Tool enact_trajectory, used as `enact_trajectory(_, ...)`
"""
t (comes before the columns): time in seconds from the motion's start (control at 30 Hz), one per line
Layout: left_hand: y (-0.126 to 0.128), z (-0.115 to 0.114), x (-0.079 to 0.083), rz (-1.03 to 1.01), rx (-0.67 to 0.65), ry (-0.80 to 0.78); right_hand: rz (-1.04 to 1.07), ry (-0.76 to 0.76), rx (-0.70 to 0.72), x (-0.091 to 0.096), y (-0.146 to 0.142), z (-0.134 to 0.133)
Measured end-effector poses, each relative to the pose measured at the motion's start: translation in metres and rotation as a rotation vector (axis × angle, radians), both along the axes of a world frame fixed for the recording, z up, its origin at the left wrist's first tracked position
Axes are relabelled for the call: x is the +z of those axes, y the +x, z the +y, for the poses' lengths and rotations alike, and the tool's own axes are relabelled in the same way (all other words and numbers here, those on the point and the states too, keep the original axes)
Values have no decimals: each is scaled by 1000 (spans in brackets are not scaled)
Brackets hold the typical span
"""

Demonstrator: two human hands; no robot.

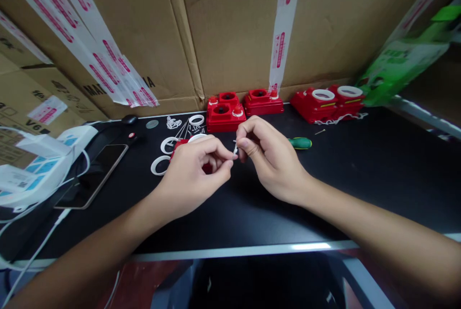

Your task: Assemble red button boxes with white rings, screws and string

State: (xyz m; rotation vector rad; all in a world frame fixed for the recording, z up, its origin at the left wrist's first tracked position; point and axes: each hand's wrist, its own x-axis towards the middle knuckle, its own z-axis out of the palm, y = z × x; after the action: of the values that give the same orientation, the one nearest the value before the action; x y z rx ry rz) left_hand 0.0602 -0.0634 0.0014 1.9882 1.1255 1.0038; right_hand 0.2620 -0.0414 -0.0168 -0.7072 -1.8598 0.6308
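In the middle of the view, my left hand [198, 170] and my right hand [275, 162] meet fingertip to fingertip above the black table. Both pinch a small, thin whitish part [236, 148], too small to name. Partly hidden behind my left hand is a red housing [179, 143] with a white ring [197, 138] by it. More white rings [158, 165] lie to the left of that hand. A screwdriver with a green handle [301, 143] lies just beyond my right hand, its shaft hidden.
Several red housings [226, 122] stand along the cardboard wall [230, 26], two with white rings at right [323, 95]. Loose screws [196, 129], a coiled white cord [173, 122], a phone [94, 174] and a power strip [46, 165] are left. A green bag [396, 69] stands far right.
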Motion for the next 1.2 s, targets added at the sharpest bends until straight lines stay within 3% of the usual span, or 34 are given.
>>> enact_trajectory(0.2, 2, -3, 2, 136, -45, 250, 42, -81, 33, -3, -1, -2)
enact_trajectory(0.4, -24, 19, 24, 252, -43, 454, 209, -183, 139, 17, 15, 10)
enact_trajectory(0.47, -37, 31, 29, 382, -10, 416, 278, -221, 141, 23, 19, 16)
enact_trajectory(0.6, -51, 47, 24, 551, -113, 230, 327, -305, 180, 24, 20, 22)
enact_trajectory(0.8, -47, 49, 6, 502, -113, 71, 322, -366, 128, 20, 23, 29)
enact_trajectory(0.93, -46, 51, 1, 510, -81, 21, 242, -444, 166, 19, 30, 38)
enact_trajectory(1.07, -51, 49, 12, 498, -79, 58, 121, -454, 117, 11, 36, 49)
enact_trajectory(1.2, -69, 49, 31, 226, -69, 144, -7, -341, 14, 2, 34, 52)
